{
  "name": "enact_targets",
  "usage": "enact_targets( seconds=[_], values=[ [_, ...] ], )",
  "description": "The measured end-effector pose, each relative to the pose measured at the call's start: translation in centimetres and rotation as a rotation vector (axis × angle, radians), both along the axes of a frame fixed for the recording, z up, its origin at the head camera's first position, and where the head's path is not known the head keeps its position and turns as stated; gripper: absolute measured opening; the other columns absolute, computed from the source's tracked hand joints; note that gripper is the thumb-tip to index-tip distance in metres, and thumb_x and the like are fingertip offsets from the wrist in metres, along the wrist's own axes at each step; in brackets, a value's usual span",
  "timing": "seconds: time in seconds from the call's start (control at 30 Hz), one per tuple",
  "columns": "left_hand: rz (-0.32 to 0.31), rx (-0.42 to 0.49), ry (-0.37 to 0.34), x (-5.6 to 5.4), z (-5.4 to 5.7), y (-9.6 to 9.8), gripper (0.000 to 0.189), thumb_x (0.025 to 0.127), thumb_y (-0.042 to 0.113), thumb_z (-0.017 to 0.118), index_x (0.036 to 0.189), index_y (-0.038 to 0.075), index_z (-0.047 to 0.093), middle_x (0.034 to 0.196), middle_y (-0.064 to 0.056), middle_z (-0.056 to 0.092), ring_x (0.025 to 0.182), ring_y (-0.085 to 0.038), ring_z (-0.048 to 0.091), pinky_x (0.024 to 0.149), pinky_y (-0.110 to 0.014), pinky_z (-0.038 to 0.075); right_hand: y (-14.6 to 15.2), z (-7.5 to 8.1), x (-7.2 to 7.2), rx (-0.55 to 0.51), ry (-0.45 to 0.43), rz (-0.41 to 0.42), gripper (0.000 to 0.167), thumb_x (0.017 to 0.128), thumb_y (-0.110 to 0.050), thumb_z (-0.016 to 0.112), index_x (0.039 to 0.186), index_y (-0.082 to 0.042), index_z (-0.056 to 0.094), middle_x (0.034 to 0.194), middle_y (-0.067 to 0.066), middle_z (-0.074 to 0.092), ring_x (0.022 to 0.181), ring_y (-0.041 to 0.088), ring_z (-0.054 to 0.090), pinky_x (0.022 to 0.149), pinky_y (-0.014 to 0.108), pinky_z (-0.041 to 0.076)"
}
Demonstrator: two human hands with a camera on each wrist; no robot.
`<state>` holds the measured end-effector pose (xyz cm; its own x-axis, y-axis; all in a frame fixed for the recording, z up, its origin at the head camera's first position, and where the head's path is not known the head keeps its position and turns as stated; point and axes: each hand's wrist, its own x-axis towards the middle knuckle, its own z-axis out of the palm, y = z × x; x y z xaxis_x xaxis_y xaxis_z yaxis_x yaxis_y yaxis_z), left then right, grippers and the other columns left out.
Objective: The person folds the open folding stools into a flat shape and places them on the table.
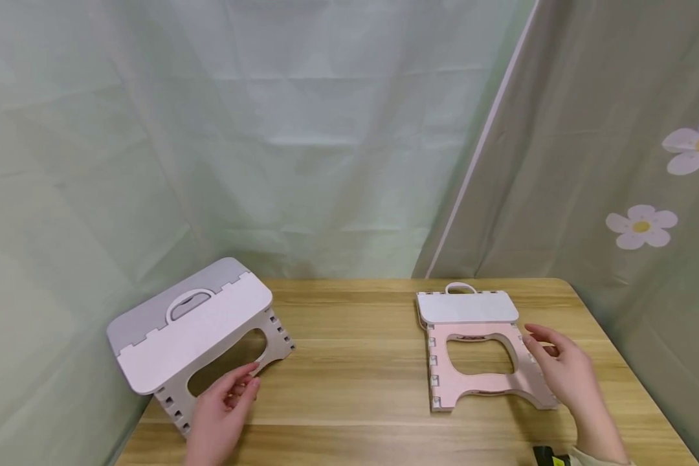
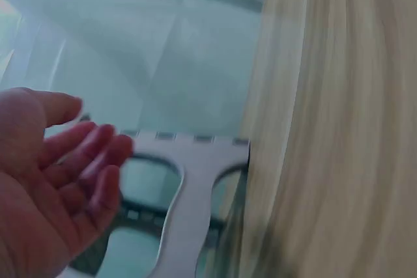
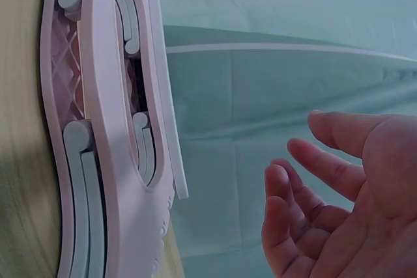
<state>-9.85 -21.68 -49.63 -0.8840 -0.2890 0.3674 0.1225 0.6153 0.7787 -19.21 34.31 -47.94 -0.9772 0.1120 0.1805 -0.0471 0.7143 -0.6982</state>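
Note:
At the left of the head view a folding step stool [image 1: 204, 323] stands unfolded on its legs, with a two-tone white and grey top and a loop handle. My left hand [image 1: 224, 408] is in front of its near legs, fingers loosely bent and holding nothing. The left wrist view shows the hand beside the stool's leg panel [image 2: 189, 206]. A pink and white folding stool [image 1: 472, 382] lies folded flat at the right, its handle toward the back. My right hand [image 1: 565, 366] hovers by its right edge, relaxed, with a gap to the pink stool [image 3: 101, 96] in the right wrist view.
Both stools are on a wood-grain table [image 1: 349, 369]. Pale green curtains [image 1: 338, 162] hang close behind and at the sides, printed with white flowers [image 1: 642, 226] on the right. A black band [image 1: 544, 455] shows at my right wrist.

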Motion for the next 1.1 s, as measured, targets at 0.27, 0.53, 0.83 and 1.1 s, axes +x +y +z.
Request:
enact_targets(
  seconds=[0.27,0.53,0.83,1.1],
  values=[
    [0.393,0.421,0.268,2.0,-0.6,-1.6,0.021,0.091,-0.012,0.076,0.077,-0.008,0.062,0.060,0.006,0.066,0.046,-0.004,0.059,0.045,-0.014,0.042,-0.1,-0.3,-0.2,0.009,-0.011,0.010,0.048,0.109,-0.042,0.062,0.142,-0.007,0.067,0.131,0.019,0.070,0.096,0.000,0.060,0.072,0.022,0.049],
    [0.665,0.591,0.367,2.6,-1.4,-3.4,0.030,0.089,-0.003,0.079,0.084,0.010,0.052,0.073,0.010,0.054,0.059,-0.001,0.049,0.053,-0.010,0.038,-0.1,-0.5,0.0,0.016,-0.020,0.016,0.046,0.109,-0.040,0.064,0.141,-0.008,0.068,0.130,0.018,0.071,0.091,-0.009,0.058,0.072,0.021,0.048],
    [0.547,0.430,-0.156,2.2,-3.4,-6.5,0.091,0.090,0.012,0.084,0.159,0.004,0.027,0.142,-0.004,0.041,0.106,-0.006,0.044,0.073,-0.003,0.038,0.0,-0.6,0.3,0.026,-0.036,0.021,0.046,0.110,-0.040,0.062,0.143,-0.008,0.067,0.132,0.019,0.070,0.101,0.018,0.068,0.073,0.024,0.050],
    [0.352,0.278,-0.276,2.1,-4.6,-8.2,0.082,0.094,0.020,0.084,0.156,-0.006,0.037,0.134,-0.027,0.055,0.089,0.015,0.046,0.073,-0.005,0.038,0.1,-0.7,0.5,0.027,-0.035,0.024,0.045,0.109,-0.040,0.063,0.141,-0.008,0.068,0.129,0.019,0.071,0.101,0.021,0.069,0.072,0.025,0.050]
  ],
)
